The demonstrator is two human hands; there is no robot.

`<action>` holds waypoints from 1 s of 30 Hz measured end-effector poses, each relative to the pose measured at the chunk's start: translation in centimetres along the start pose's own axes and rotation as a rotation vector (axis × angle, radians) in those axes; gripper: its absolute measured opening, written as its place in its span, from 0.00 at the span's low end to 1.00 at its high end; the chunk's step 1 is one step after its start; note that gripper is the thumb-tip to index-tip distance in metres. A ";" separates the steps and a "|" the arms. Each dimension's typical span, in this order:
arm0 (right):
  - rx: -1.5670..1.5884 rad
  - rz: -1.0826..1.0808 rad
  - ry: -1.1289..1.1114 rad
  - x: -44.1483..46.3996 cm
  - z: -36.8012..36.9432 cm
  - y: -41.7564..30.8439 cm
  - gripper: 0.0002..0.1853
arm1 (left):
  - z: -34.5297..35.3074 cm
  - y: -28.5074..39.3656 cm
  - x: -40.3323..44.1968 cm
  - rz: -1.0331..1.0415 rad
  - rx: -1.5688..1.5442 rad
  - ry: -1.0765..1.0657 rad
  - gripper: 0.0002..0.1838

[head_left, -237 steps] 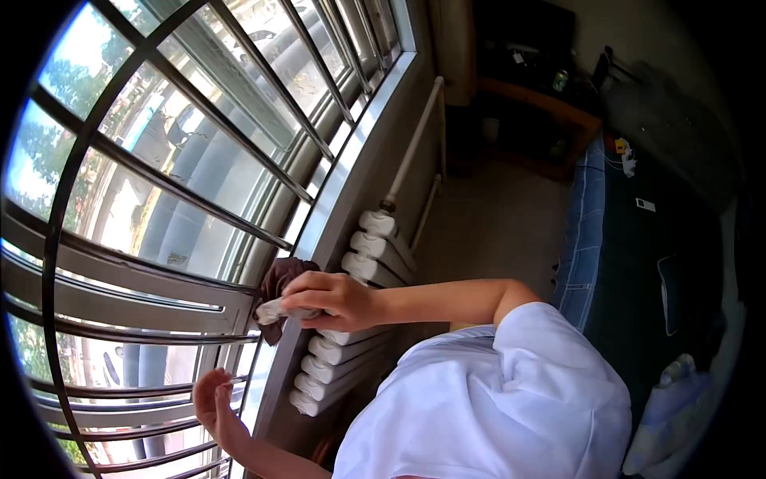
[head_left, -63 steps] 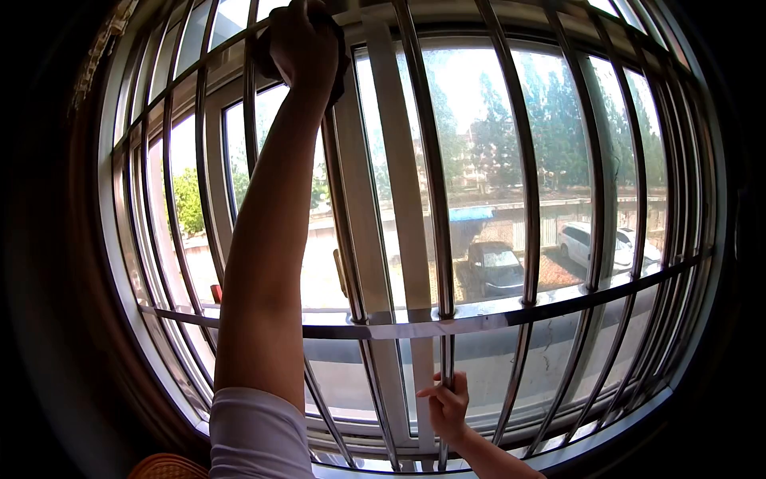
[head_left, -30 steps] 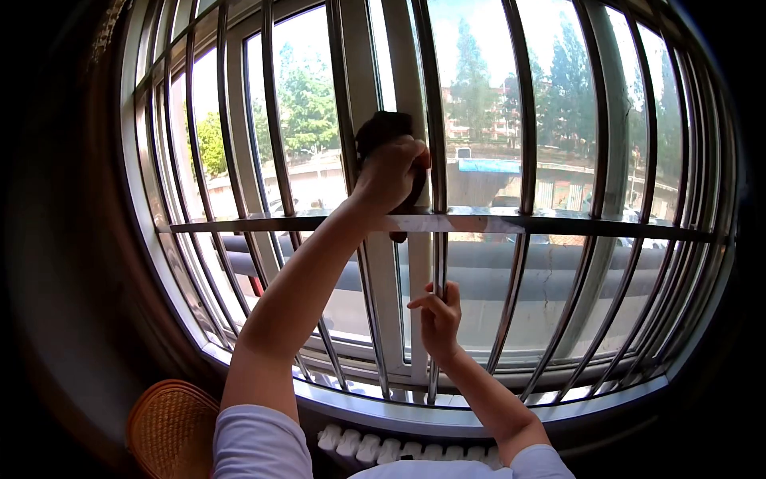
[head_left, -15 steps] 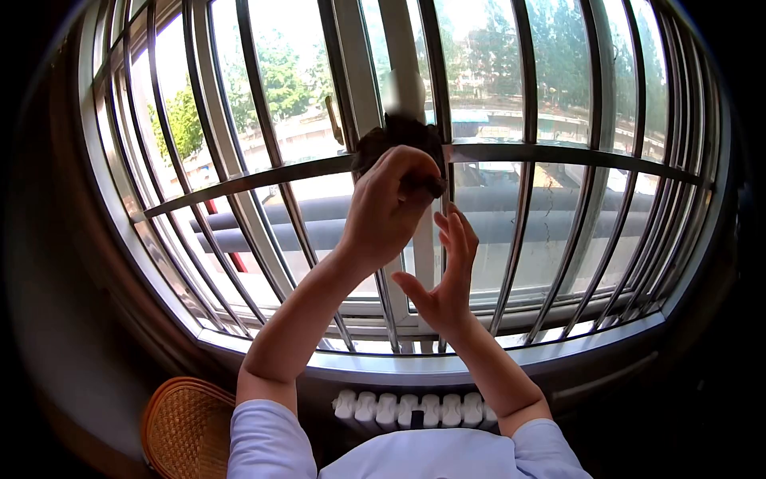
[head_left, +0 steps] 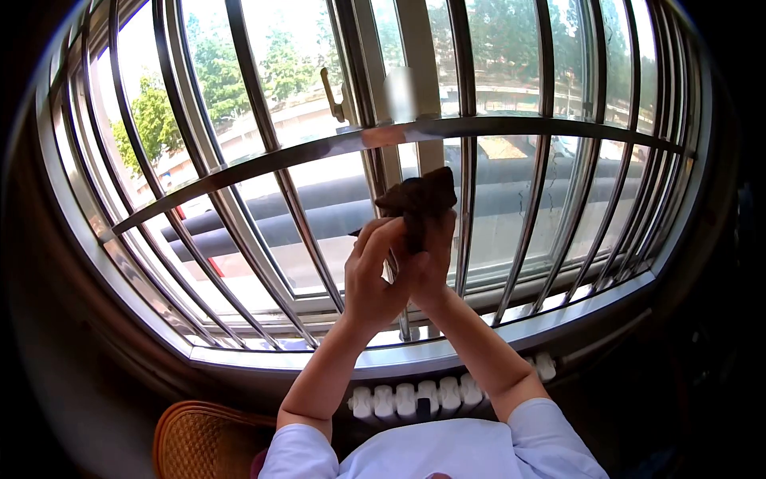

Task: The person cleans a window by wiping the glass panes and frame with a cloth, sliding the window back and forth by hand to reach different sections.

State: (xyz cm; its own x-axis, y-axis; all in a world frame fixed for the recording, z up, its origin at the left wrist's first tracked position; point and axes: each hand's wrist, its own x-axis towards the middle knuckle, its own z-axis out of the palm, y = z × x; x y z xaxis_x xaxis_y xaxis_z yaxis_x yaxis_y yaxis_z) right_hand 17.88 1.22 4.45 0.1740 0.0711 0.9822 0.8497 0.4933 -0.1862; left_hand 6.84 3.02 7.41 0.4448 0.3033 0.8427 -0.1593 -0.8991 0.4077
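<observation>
Dark brown cloth [head_left: 416, 199], held by your left-hand grip [head_left: 371, 275] and right-hand grip [head_left: 435, 267] (neither nearer), projects toward the bars [head_left: 466, 199].

strong daylight comes through the window [head_left: 499, 247], bleaching the sky and paling the trees [head_left: 211, 68]. indoors it is dim: the wall [head_left: 48, 359] at left sinks toward black, and the backlit cloth [head_left: 419, 198] shows little detail. the bars [head_left: 296, 215] carry bright glints. the wide lens bows the crossbar [head_left: 511, 127], black rounds off the corners, and a pale smudge [head_left: 401, 94] blurs part of the window frame [head_left: 416, 40].
</observation>
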 end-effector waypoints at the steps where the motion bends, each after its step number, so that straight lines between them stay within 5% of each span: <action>1: 0.037 0.002 0.013 0.9 1.0 -0.2 0.21 | -0.1 -0.1 0.3 0.063 0.035 0.139 0.22; 3: 0.045 0.008 0.046 2.3 2.7 -0.1 0.25 | -0.5 -1.0 0.4 0.116 0.081 0.297 0.30; 6: -0.197 -0.051 0.102 0.8 2.1 4.1 0.27 | -1.4 -2.4 -1.6 0.153 0.439 0.380 0.18; 14: -0.625 -0.133 0.022 5.4 3.6 9.0 0.35 | -1.0 -6.4 -4.2 -0.009 0.209 0.328 0.12; 26: -0.692 0.237 -0.172 -12.9 2.4 9.5 0.27 | 0.2 -9.1 -7.9 -0.196 0.176 0.192 0.13; 30: -0.500 0.314 -0.116 -17.7 1.9 8.6 0.25 | 0.5 -9.6 -8.8 -0.247 0.125 0.118 0.17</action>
State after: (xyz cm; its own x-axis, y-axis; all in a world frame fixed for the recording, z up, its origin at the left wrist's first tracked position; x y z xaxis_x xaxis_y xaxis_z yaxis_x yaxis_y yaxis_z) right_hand 21.17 5.80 -14.51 0.4233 0.2557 0.8692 0.9023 -0.0327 -0.4298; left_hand 4.95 8.81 -4.09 0.3496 0.5458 0.7615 0.0541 -0.8232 0.5652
